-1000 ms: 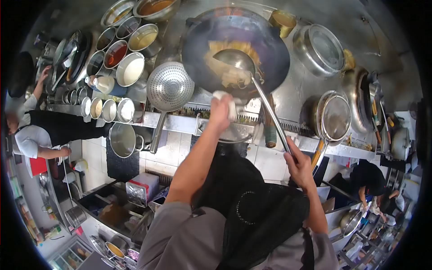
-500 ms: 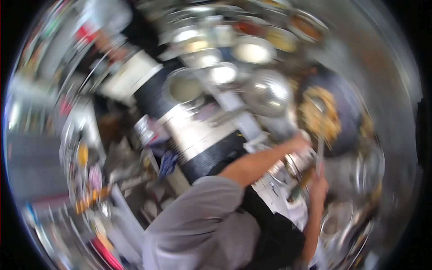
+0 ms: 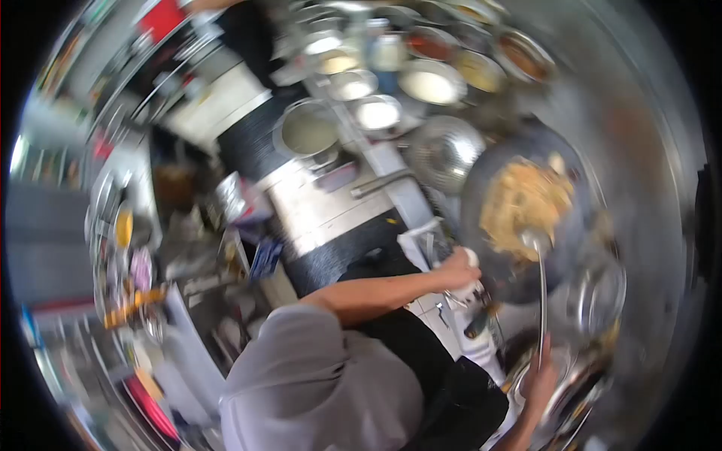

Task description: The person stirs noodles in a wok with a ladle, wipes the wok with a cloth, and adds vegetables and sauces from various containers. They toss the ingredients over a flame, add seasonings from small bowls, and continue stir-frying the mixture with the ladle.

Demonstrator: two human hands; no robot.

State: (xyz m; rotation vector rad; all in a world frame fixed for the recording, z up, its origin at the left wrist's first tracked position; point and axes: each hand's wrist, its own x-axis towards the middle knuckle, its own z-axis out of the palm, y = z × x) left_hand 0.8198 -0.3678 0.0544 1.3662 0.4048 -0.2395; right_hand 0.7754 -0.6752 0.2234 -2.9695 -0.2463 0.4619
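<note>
My left hand (image 3: 456, 272) is closed at the near edge of a dark wok (image 3: 481, 169), with a bit of white, cloth-like material (image 3: 471, 258) at the fingers. Around the end of a long metal handle is my right hand (image 3: 540, 379), closed on a ladle (image 3: 543, 301). The ladle's bowl rests in the wok, at the near lower side of a mass of yellow-brown food (image 3: 523, 203), which looks like noodles, though blur hides its exact kind. My left fingers' grip on the rim is partly hidden.
A perforated metal strainer (image 3: 447, 154) lies beside the wok. Several bowls of sauces and powders, one with white contents (image 3: 432, 84), stand beyond it. A metal pot (image 3: 308, 131) sits to the left. Metal bowls (image 3: 598, 293) lie at the lower right. Another person's arm (image 3: 214, 4) shows at the top.
The wok has come down and left in view, and its food shows more openly. The ladle's bowl and my right hand have moved lower. The other person's hand has shifted upward.
</note>
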